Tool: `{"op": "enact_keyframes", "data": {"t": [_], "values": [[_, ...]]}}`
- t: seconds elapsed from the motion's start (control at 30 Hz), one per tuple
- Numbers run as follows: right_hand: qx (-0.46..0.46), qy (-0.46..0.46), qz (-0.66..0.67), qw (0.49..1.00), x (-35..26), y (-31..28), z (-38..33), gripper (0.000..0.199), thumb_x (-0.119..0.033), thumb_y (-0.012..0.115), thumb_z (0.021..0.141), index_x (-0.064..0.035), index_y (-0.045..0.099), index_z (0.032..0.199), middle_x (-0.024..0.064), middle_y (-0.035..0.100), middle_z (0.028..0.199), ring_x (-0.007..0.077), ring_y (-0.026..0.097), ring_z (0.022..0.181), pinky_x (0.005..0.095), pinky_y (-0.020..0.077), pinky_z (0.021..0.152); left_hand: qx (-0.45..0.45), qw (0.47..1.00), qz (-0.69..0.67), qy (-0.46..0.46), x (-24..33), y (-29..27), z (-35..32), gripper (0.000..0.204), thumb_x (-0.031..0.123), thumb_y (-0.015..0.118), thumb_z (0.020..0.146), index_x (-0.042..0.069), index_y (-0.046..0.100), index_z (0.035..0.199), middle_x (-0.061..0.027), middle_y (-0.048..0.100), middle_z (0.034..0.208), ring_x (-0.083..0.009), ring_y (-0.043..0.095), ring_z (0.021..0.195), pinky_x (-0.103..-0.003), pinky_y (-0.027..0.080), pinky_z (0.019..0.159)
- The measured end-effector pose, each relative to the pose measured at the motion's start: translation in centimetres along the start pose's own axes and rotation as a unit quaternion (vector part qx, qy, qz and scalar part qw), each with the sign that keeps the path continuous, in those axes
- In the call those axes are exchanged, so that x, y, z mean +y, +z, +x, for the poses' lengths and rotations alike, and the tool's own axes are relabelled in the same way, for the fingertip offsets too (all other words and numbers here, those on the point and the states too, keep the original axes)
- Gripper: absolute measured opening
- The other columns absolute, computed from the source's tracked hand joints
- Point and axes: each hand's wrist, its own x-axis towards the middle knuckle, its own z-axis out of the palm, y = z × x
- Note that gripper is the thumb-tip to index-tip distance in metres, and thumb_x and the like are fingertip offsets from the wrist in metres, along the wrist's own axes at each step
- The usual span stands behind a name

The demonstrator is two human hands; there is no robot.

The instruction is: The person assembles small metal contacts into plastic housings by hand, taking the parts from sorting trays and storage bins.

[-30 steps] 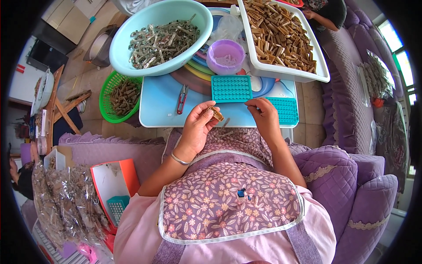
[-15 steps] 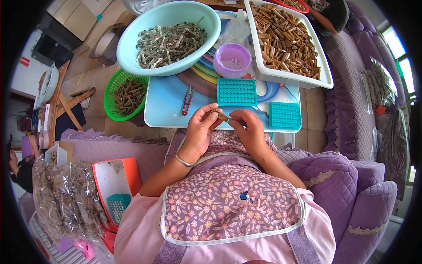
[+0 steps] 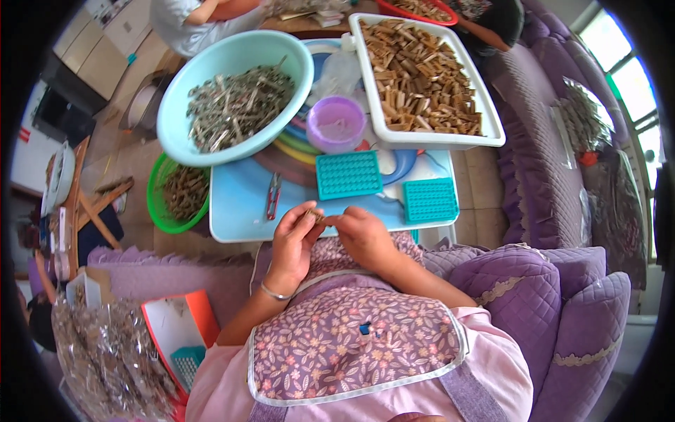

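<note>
Looking down from the head view, nearest the viewer is a floral purple apron [image 3: 351,352], which covers the lap, presumably to catch loose bits. Above it the left hand [image 3: 292,243] (a thin bangle at its wrist) and the right hand [image 3: 362,235] meet at the near edge of the counter [image 3: 239,204]. The fingers [image 3: 304,216] of both hands pinch one small brown piece [image 3: 315,216] between them, held clear of the surface and close to the body, probably so that it can be worked on with fine control. Just beyond the hands lie two teal gridded trays, the larger tray [image 3: 349,174] straight ahead and the smaller tray [image 3: 429,200] to the right, each within easy reach. A small red-handled tool [image 3: 273,197] rests on the counter left of them. Farther out stands a purple cup [image 3: 336,124], and behind it a stack of coloured plates. To the far left a pale blue basin [image 3: 235,95] holds a heap of thin grey metal pieces; to the far right a white rectangular tub [image 3: 422,77] is heaped with brown pieces of the kind in hand. A green basket [image 3: 177,193] with more brown pieces sits lower, left of the counter. Other people sit beyond the far edge. A purple quilted sofa [image 3: 541,295] flanks the right.
</note>
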Motion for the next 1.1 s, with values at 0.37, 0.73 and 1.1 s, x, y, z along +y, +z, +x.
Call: {"op": "enact_keyframes", "data": {"t": [0.37,0.73,1.1], "values": [[0.082,-0.034,-0.039,0.995,-0.7,-7.1,4.6,0.034,-0.002,0.070,0.076,-0.0079,0.064,0.109,0.0136,0.061,0.114,0.0329,0.057,0.105,0.0407,0.0472,0.089,-0.038,0.998,-0.040,0.005,0.5,-1.1,1.8,0.028,0.010,0.056,0.095,0.003,0.057,0.122,-0.0084,0.064,0.109,-0.0177,0.063,0.096,-0.031,0.052,0.086],[-0.153,0.057,-0.270,0.949,-1.9,-7.3,20.0,0.019,-0.002,0.052,0.083,-0.0030,0.067,0.095,0.0183,0.065,0.094,0.0344,0.064,0.085,0.0432,0.0515,0.076,-0.130,0.987,-0.079,-0.043,-1.3,-3.3,3.5,0.026,0.014,0.053,0.097,0.007,0.053,0.123,-0.0080,0.062,0.110,-0.0207,0.062,0.102,-0.032,0.053,0.086],[-0.114,0.124,-0.192,0.967,3.7,-5.8,8.0,0.020,-0.009,0.068,0.075,-0.0037,0.067,0.094,0.0189,0.064,0.095,0.0373,0.061,0.090,0.0445,0.0482,0.080,-0.166,0.984,-0.018,-0.061,-1.1,-3.4,3.8,0.020,0.013,0.055,0.096,0.006,0.054,0.115,-0.0098,0.062,0.109,-0.0208,0.063,0.101,-0.032,0.052,0.087]]}}
